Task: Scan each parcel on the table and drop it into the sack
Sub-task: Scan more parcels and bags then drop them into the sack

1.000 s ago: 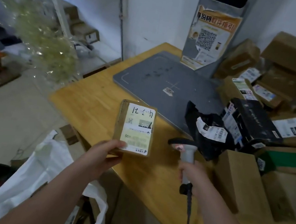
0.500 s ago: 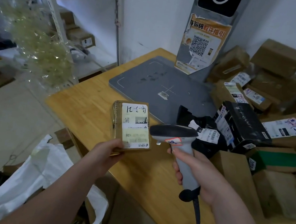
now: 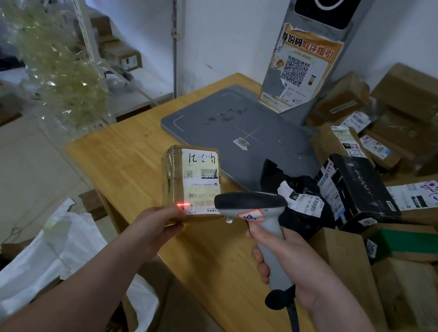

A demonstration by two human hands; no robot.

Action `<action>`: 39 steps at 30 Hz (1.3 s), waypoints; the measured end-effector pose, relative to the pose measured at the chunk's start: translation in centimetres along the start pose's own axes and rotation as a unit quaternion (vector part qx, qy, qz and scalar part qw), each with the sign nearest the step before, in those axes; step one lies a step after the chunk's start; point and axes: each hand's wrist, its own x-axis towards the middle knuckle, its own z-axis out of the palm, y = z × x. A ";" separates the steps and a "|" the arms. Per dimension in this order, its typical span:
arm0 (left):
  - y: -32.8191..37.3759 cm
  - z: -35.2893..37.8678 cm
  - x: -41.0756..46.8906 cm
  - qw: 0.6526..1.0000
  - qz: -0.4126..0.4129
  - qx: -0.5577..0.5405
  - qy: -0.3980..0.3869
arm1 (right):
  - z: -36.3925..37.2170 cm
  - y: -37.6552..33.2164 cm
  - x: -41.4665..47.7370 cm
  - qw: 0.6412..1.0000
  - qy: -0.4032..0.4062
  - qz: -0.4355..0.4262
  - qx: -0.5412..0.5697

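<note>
My left hand point(image 3: 157, 227) grips the near edge of a small taped cardboard parcel point(image 3: 190, 181) and holds it up above the wooden table point(image 3: 132, 164), white label facing me. My right hand point(image 3: 294, 265) grips the grey handle of a corded barcode scanner point(image 3: 251, 207), whose dark head points left at the parcel. A red scan line glows on the label's lower left corner. The white sack point(image 3: 61, 264) hangs open below the table's left edge, under my left forearm.
A grey scanning pad point(image 3: 234, 128) lies at the back of the table beneath a post with a QR poster point(image 3: 297, 69). A black bag parcel point(image 3: 300, 206), a black box point(image 3: 356, 192) and several cardboard boxes point(image 3: 406, 293) crowd the right side. Metal shelving point(image 3: 127, 10) stands left.
My right hand has lifted the scanner and swung its head left, close to the parcel's label. The red scan line now shows on the label. My left hand still holds the parcel.
</note>
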 end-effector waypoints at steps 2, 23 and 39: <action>0.1 -0.4 0.1 1.000 0.003 0.006 -0.001 | 0.2 -0.2 0.1 1.000 -0.007 -0.002 0.003; 1.1 -21.1 -7.1 0.951 0.022 0.187 0.244 | 11.2 0.9 6.5 0.990 -0.130 0.036 -0.047; -2.2 -24.6 -5.7 0.763 -0.128 0.574 0.268 | 7.0 1.3 5.7 0.995 -0.085 0.038 -0.021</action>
